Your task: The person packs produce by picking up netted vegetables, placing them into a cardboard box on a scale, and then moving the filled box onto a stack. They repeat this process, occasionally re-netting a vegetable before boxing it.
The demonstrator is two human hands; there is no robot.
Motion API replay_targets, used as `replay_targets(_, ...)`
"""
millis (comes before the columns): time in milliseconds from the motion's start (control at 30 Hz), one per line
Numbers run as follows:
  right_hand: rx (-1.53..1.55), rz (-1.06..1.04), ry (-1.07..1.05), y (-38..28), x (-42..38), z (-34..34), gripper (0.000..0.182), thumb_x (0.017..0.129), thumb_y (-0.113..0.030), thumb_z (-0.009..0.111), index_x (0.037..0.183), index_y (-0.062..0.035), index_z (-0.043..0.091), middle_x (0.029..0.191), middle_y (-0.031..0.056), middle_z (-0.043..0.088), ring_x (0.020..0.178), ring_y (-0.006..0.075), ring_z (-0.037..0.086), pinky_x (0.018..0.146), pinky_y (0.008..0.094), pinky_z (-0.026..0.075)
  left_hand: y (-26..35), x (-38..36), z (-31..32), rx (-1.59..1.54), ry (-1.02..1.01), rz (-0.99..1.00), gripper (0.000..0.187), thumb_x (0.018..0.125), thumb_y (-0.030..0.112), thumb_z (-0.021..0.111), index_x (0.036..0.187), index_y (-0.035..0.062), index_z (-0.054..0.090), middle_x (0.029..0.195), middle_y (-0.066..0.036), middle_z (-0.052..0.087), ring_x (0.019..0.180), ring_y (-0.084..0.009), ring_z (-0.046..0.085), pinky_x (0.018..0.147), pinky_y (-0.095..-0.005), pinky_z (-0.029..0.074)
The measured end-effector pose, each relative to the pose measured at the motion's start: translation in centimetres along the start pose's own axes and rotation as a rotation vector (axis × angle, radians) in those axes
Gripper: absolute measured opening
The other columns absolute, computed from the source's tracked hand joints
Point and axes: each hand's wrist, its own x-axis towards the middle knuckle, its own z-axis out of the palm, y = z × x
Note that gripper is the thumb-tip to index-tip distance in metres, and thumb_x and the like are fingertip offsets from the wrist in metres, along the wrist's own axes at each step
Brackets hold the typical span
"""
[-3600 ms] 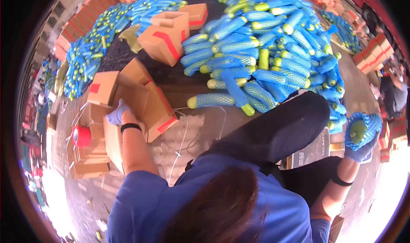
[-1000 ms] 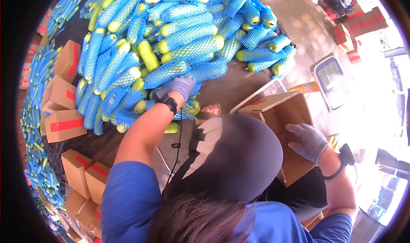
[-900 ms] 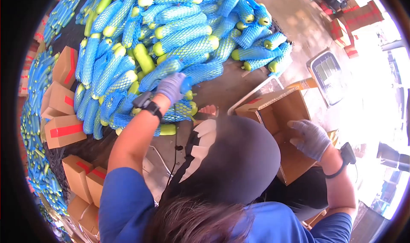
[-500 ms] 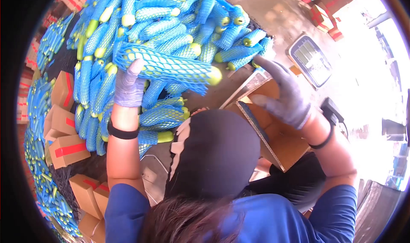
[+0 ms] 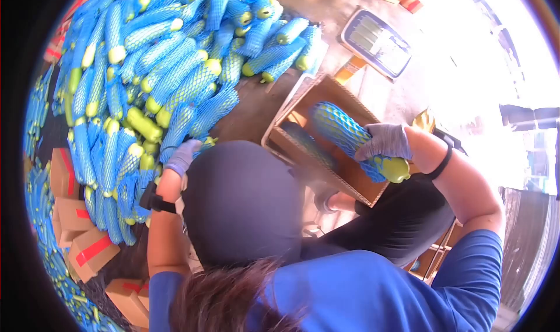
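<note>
My right hand [image 5: 388, 143], in a grey glove, is wrapped round a long pale-green gourd [image 5: 341, 128] in a blue foam net. The gourd is tilted over an open cardboard box [image 5: 356, 183], its bare green end towards me. Inside the box, another netted gourd [image 5: 306, 142] lies along the left side. My left hand [image 5: 183, 157], also gloved, is closed at the lower end of a netted gourd [image 5: 178, 131] at the pile's near edge. Its fingers are partly hidden behind the dark cap in front.
A large pile of netted gourds [image 5: 169, 46] covers the ground on the left, with some bare green gourds [image 5: 144, 125] among them. Red-taped cartons [image 5: 90, 253] stand at the lower left. A pale blue-rimmed tray [image 5: 379, 43] lies beyond the box. A person's capped head [image 5: 239, 204] fills the middle.
The left hand no longer holds a gourd up over the pile; it is lower, at the pile's edge. The right hand, empty before, now grips a netted gourd over the box. The view has shifted right.
</note>
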Motion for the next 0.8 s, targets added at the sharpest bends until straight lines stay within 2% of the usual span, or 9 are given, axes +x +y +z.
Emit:
replay_targets(67, -0.141, 0.018, 0.055, 1.2, 4.5, 1.0, 0.049, 0.076, -0.028, 0.082, 0.111, 0.0014, 0.067, 0.092, 0.0162, 0.072, 0.083, 0.0225, 0.072, 0.077, 0.0359, 0.057, -5.2, 0.0, 4.3, -0.013, 0.136, -0.001, 0.04, 0.084, 0.015, 0.07, 0.123, 0.0092, 0.061, 0.116, -0.012, 0.066, 0.121, -0.0265, 0.058, 0.1, -0.0391, 0.047)
replay_targets(133, -0.402, 0.04, 0.386, 1.0, 8.4, 2.8, 0.053, 0.074, -0.033, 0.083, 0.109, 0.0046, 0.067, 0.098, 0.0202, 0.072, 0.091, 0.028, 0.072, 0.084, 0.0387, 0.056, 0.4, -3.9, 4.0, 0.556, 0.136, 0.039, 0.066, 0.072, 0.018, 0.077, 0.133, 0.0134, 0.053, 0.129, -0.01, 0.058, 0.131, -0.0279, 0.048, 0.107, -0.0448, 0.04)
replay_targets(167, -0.551, 0.102, 0.388, 0.7, 10.6, 3.5, 0.067, 0.074, -0.038, 0.082, 0.119, 0.0072, 0.061, 0.114, 0.0241, 0.068, 0.107, 0.0329, 0.068, 0.095, 0.0399, 0.053, 3.5, -5.9, 3.8, 0.829, 0.15, 0.06, 0.079, 0.066, 0.019, 0.08, 0.139, 0.0155, 0.048, 0.135, -0.008, 0.054, 0.136, -0.0286, 0.043, 0.11, -0.0476, 0.037)
replay_targets(300, -0.77, 0.104, 0.474, 5.4, 19.3, 4.7, 0.085, 0.082, -0.042, 0.075, 0.145, -0.0032, 0.034, 0.14, 0.0274, 0.052, 0.133, 0.0372, 0.051, 0.11, 0.0426, 0.043, 2.7, -7.9, 5.5, 0.938, 0.392, -0.002, 0.097, 0.07, 0.027, 0.083, 0.153, 0.0162, 0.033, 0.149, -0.016, 0.043, 0.139, -0.0305, 0.042, 0.115, -0.0461, 0.034)
replay_targets(333, -0.784, 0.152, 0.47, 5.2, 19.7, 5.0, 0.085, 0.084, -0.043, 0.073, 0.148, -0.0069, 0.031, 0.144, 0.0273, 0.049, 0.137, 0.0383, 0.046, 0.111, 0.0439, 0.041, 2.1, -8.5, 5.5, 0.929, 0.394, -0.027, 0.097, 0.07, 0.027, 0.083, 0.153, 0.0162, 0.033, 0.149, -0.016, 0.043, 0.139, -0.0305, 0.042, 0.115, -0.0461, 0.034)
replay_targets(400, -0.831, 0.125, 0.438, 3.8, 17.1, 5.1, 0.084, 0.083, -0.045, 0.073, 0.147, -0.0065, 0.034, 0.141, 0.0261, 0.052, 0.135, 0.0385, 0.048, 0.111, 0.0442, 0.042, 0.7, -9.7, 5.0, 0.199, 0.745, 0.181, 0.076, 0.079, 0.026, 0.072, 0.148, 0.0095, 0.041, 0.145, -0.018, 0.046, 0.133, -0.0331, 0.045, 0.111, -0.0488, 0.036)
replay_targets(567, -0.932, -0.067, 0.23, 6.9, 20.2, 1.6, 0.069, 0.087, -0.046, 0.069, 0.139, -0.0041, 0.048, 0.13, 0.0226, 0.062, 0.125, 0.0391, 0.057, 0.106, 0.0441, 0.045, 0.6, -11.4, 2.1, 0.527, 0.614, -0.013, 0.069, 0.079, 0.035, 0.075, 0.138, 0.0076, 0.052, 0.136, -0.018, 0.053, 0.123, -0.0357, 0.052, 0.11, -0.0474, 0.038)
replay_targets(700, -0.947, -0.197, 0.257, -3.0, 10.9, 3.4, 0.042, 0.095, -0.035, 0.061, 0.128, -0.0095, 0.06, 0.116, 0.0188, 0.069, 0.11, 0.0368, 0.064, 0.095, 0.0424, 0.051, 0.6, -6.5, 4.6, 0.812, 0.568, 0.38, 0.06, 0.08, 0.03, 0.073, 0.134, 0.0134, 0.055, 0.111, -0.009, 0.066, 0.113, -0.0299, 0.06, 0.116, -0.046, 0.032)
replay_targets(800, -1.015, -0.243, 0.344, -7.4, 5.9, 3.8, 0.04, 0.092, -0.03, 0.066, 0.124, -0.0055, 0.063, 0.116, 0.0177, 0.068, 0.104, 0.0334, 0.066, 0.091, 0.0381, 0.052, 0.9, -4.2, 3.0, 0.975, 0.24, -0.101, 0.047, 0.08, 0.013, 0.068, 0.126, 0.0183, 0.059, 0.113, -0.003, 0.064, 0.114, -0.0227, 0.059, 0.12, -0.0493, 0.025)
